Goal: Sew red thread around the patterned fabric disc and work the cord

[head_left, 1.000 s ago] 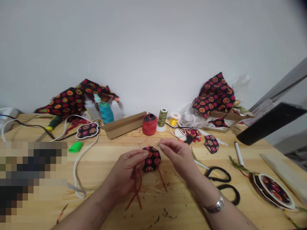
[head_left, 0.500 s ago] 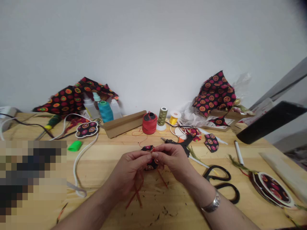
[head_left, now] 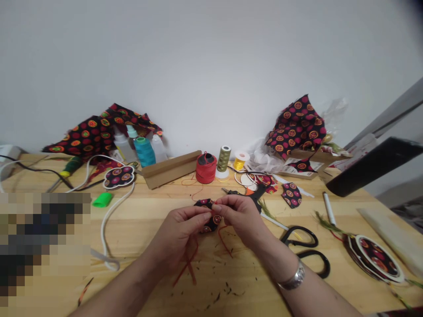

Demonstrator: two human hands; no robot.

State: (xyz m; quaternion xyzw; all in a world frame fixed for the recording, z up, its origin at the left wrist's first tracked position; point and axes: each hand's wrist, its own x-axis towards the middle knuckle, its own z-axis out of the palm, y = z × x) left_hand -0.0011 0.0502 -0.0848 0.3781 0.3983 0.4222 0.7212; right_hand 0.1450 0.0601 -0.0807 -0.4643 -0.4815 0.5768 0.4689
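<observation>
My left hand point(head_left: 180, 235) and my right hand point(head_left: 243, 218) meet over the wooden table point(head_left: 231, 281), fingertips pinched together on a small black fabric piece with red and orange dots point(head_left: 209, 215). Red cord point(head_left: 188, 264) hangs from the piece below my left palm, and another red strand point(head_left: 225, 244) trails under my right hand. A silver bracelet sits on my right wrist. Both hands are closed on the piece and the cord at its top.
Black scissors point(head_left: 309, 253) lie right of my right hand, a glue gun point(head_left: 246, 196) just behind it. Red point(head_left: 206, 168), olive point(head_left: 224, 160), yellow point(head_left: 240, 161) and teal point(head_left: 144, 152) spools stand at the back with bottles, a cardboard strip point(head_left: 170, 169) and patterned fabric heaps point(head_left: 295, 127). A white cord point(head_left: 109, 220) lies left.
My right hand came in from a slightly apart position and joined my left at the top of the fabric piece. The two hands now stay pinched together there.
</observation>
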